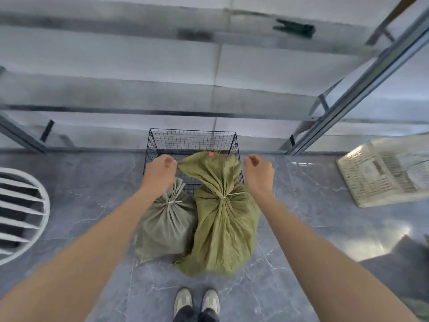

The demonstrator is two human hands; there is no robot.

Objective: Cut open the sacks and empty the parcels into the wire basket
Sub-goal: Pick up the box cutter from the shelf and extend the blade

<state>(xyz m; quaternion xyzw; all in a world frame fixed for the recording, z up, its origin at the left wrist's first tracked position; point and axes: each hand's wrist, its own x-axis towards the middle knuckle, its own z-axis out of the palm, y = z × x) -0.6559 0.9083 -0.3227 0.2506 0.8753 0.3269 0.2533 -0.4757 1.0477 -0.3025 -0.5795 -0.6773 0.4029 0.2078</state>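
One green sack (222,219), grey sack (162,226), tied; wire basket (192,135).

I see a grey marbled tile floor (92,205). On it the wire basket (192,140) stands at the foot of the wall. Just in front of it, a green sack (222,228) and a smaller grey sack (164,228) touch, both tied. A white crate (376,180) sits far right and a round slatted frame (23,214) far left, with the wearer's shoes (197,300) nearest.
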